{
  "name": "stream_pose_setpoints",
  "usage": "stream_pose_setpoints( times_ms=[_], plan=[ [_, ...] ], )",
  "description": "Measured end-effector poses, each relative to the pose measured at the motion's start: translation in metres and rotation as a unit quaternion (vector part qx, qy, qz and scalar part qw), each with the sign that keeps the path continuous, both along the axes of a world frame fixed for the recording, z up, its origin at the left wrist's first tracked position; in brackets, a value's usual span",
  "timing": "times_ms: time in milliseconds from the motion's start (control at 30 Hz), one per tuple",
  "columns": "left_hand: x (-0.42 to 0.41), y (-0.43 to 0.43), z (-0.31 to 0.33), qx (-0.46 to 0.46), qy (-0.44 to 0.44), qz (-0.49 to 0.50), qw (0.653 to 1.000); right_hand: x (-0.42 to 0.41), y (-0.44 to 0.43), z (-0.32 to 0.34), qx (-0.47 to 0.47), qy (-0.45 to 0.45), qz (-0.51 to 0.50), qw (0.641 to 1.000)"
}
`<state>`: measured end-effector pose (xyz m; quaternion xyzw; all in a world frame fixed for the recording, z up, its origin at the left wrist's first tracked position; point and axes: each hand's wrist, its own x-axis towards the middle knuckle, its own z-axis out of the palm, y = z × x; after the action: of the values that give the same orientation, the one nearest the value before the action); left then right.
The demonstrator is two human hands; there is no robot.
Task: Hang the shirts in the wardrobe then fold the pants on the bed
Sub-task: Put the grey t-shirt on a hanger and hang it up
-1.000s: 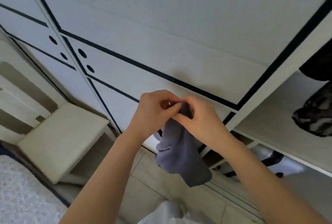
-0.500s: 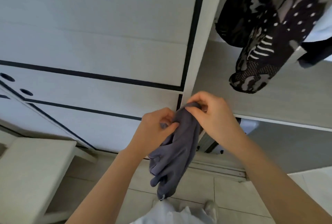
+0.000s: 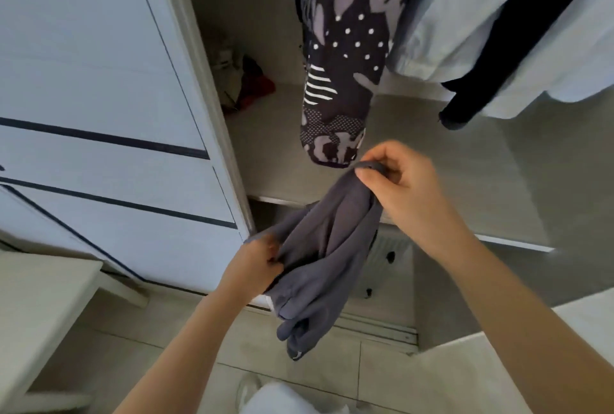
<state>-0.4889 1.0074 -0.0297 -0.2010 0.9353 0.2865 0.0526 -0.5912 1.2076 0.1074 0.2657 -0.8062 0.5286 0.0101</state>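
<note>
A dark grey garment [image 3: 319,257] hangs bunched between my two hands in front of the open wardrobe [image 3: 432,161]. My right hand [image 3: 398,177] pinches its upper edge just below the hanging clothes. My left hand [image 3: 255,264] grips a lower fold at its left side. The loose end of the garment dangles toward the floor. No hanger is visible in either hand.
A black patterned garment [image 3: 342,58], a pale blue shirt [image 3: 465,11] and a dark garment [image 3: 491,58] hang inside the wardrobe. Red and pale items [image 3: 242,81] lie on its shelf at the back left. The white sliding door [image 3: 99,87] stands to the left, a stool [image 3: 36,307] at lower left.
The view has swung right from the wardrobe door to the open compartment. My hands have moved apart: the right rose with the garment's top edge, the left dropped lower, spreading the cloth.
</note>
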Motion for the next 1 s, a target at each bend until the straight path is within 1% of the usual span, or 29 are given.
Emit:
stream_pose_setpoints(
  times_ms=[100,167,300,367,433,500,567,600,633,667,700,733,767,800,900,967,1000],
  plan=[
    [-0.003,0.009,0.015,-0.075,0.006,0.080,0.994,-0.018,0.044,0.008,0.002,0.015,0.002,1.000],
    [-0.004,0.014,0.034,-0.096,0.026,0.125,0.987,-0.030,0.068,0.015,0.002,0.024,-0.001,1.000],
    [-0.009,0.023,0.080,-0.117,0.060,0.145,0.981,-0.054,0.100,0.029,0.032,0.046,-0.017,0.998],
    [-0.015,0.028,0.102,-0.143,0.069,0.145,0.977,-0.066,0.111,0.038,0.051,0.065,-0.016,0.996],
    [-0.022,0.036,0.121,-0.190,0.070,0.150,0.968,-0.073,0.121,0.050,0.095,0.091,-0.010,0.991],
    [-0.026,0.047,0.140,-0.253,0.059,0.168,0.951,-0.075,0.131,0.063,0.152,0.117,0.014,0.981],
    [-0.032,0.048,0.154,-0.273,0.066,0.200,0.939,-0.078,0.140,0.071,0.203,0.147,0.036,0.967],
    [-0.034,0.046,0.159,-0.244,0.076,0.217,0.942,-0.079,0.143,0.075,0.219,0.156,0.038,0.962],
    [-0.036,0.044,0.166,-0.176,0.097,0.229,0.953,-0.078,0.146,0.079,0.227,0.157,0.037,0.960],
    [-0.040,0.041,0.174,-0.073,0.124,0.241,0.960,-0.078,0.149,0.083,0.230,0.152,0.030,0.961],
    [-0.042,0.044,0.184,0.045,0.151,0.249,0.956,-0.077,0.151,0.087,0.233,0.152,0.017,0.960],
    [-0.046,0.049,0.193,0.153,0.177,0.260,0.937,-0.075,0.152,0.091,0.240,0.162,0.000,0.957],
    [-0.047,0.056,0.204,0.231,0.199,0.271,0.913,-0.073,0.152,0.094,0.255,0.177,-0.014,0.950],
    [-0.048,0.060,0.212,0.268,0.211,0.276,0.899,-0.070,0.151,0.098,0.270,0.192,-0.021,0.943],
    [-0.043,0.065,0.231,0.310,0.212,0.275,0.885,-0.067,0.146,0.106,0.295,0.190,-0.020,0.936],
    [-0.037,0.060,0.243,0.327,0.205,0.259,0.886,-0.072,0.144,0.111,0.280,0.156,-0.018,0.947],
    [-0.032,0.057,0.249,0.317,0.202,0.249,0.893,-0.076,0.144,0.114,0.255,0.127,-0.018,0.958]
  ],
)
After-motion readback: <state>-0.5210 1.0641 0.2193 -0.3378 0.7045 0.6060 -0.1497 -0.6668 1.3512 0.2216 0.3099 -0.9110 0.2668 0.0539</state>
